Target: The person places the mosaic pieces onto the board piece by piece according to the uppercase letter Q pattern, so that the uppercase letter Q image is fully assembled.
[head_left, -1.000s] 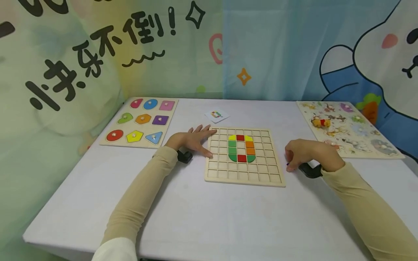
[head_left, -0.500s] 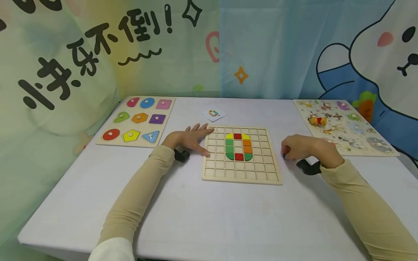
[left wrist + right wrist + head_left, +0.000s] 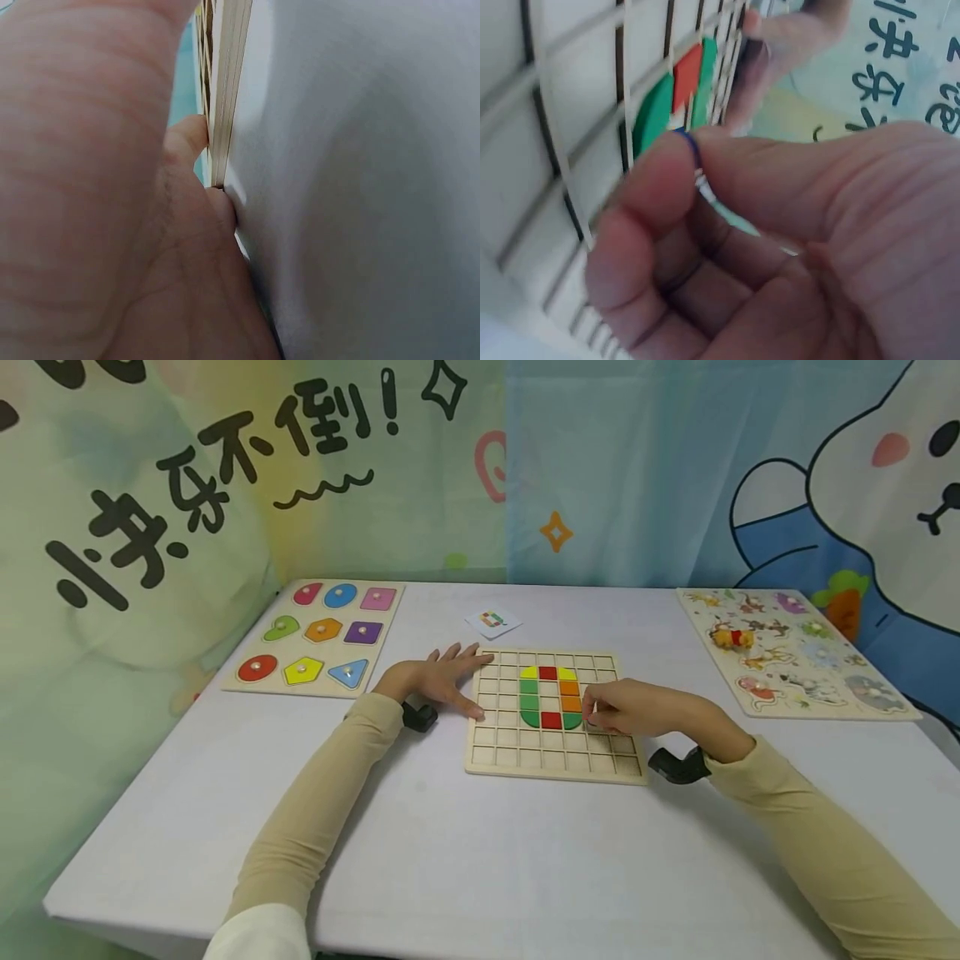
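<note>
A square wooden grid board [image 3: 517, 758] lies on the table with red, yellow, green and orange pieces set in a ring on it. My left hand [image 3: 442, 681], fingers spread, rests along its left edge; in the left wrist view the fingers touch the board's side [image 3: 227, 97]. Over the right part of the grid is my right hand [image 3: 637, 708], its fingertips close to the green rounded corner piece [image 3: 572, 721]. Between thumb and forefinger it pinches a small dark blue piece [image 3: 688, 144], mostly covered by the fingers.
Behind the board lies a small white card [image 3: 492, 622] with a coloured ring pattern. A shape-knob puzzle [image 3: 300, 647] lies at the back left. An animal puzzle [image 3: 795, 668] lies at the back right, a yellow and red bear piece [image 3: 732, 638] on it. Printed curtains stand behind.
My right hand has moved left with the blue piece, from the table beside the board to over the grid. My left hand has stayed at the board's left edge.
</note>
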The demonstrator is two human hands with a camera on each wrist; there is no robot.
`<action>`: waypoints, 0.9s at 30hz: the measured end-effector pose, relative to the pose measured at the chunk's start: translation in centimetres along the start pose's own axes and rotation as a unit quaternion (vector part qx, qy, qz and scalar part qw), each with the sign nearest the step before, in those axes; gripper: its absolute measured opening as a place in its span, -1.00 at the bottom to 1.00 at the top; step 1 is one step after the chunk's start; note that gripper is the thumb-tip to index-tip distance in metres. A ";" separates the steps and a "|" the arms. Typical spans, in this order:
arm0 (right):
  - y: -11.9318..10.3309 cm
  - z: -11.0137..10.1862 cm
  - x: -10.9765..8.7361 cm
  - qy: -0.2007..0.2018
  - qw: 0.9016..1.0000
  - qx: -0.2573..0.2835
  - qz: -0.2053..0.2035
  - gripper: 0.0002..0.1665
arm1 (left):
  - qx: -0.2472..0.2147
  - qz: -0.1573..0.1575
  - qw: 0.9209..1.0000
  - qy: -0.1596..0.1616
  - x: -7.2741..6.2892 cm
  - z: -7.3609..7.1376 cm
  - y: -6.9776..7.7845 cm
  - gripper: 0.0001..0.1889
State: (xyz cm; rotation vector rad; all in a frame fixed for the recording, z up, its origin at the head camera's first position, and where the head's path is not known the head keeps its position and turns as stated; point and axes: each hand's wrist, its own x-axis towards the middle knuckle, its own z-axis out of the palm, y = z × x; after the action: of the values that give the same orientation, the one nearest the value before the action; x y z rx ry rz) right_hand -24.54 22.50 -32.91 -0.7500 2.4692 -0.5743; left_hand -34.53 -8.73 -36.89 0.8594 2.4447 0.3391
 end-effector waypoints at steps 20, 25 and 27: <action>-0.8 1.9 1.3 -0.003 0.998 0.007 -0.055 -0.87 | 0.003 -0.006 1.000 -0.002 0.1 0.0 -0.1 0.12; -0.8 1.9 1.3 0.003 0.999 0.004 -0.052 -0.77 | 0.003 -0.003 1.000 -0.002 0.1 -0.1 -0.1 0.12; -0.8 1.9 1.3 0.003 0.999 -0.003 -0.049 -0.73 | 0.002 -0.002 1.000 -0.002 0.1 -0.1 -0.1 0.12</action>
State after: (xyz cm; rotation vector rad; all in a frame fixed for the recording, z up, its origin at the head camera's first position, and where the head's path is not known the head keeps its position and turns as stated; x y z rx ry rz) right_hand -24.06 20.63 -34.38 -0.8765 2.4513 -0.6067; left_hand -34.68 -8.71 -36.92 0.8552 2.4432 0.3314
